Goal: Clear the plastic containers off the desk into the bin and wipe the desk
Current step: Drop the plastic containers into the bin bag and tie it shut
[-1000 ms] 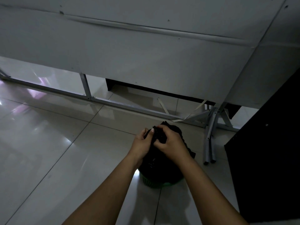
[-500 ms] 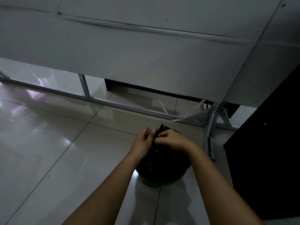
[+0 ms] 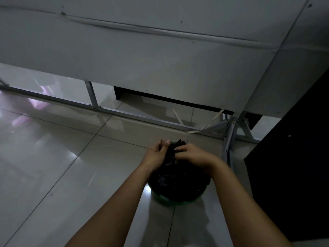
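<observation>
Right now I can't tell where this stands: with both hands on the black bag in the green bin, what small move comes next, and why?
Probably draw the gathered bag mouth tight. The left hand and right hand both pinch the bunched top of the black bag, which sits in the green bin on the tiled floor; no knot is visible yet.

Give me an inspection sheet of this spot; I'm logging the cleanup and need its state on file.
Surface: glossy tiled floor; desk top not in view.
Job's things: green bin on the floor, lined with a black bag; plastic containers not seen.
Clutter: pale strips by the frame.
Hands: left hand and right hand both pinch the bag's gathered top.
Cables: nothing seen.
Surroundings: grey panel on a metal frame; black cabinet on the right.
</observation>
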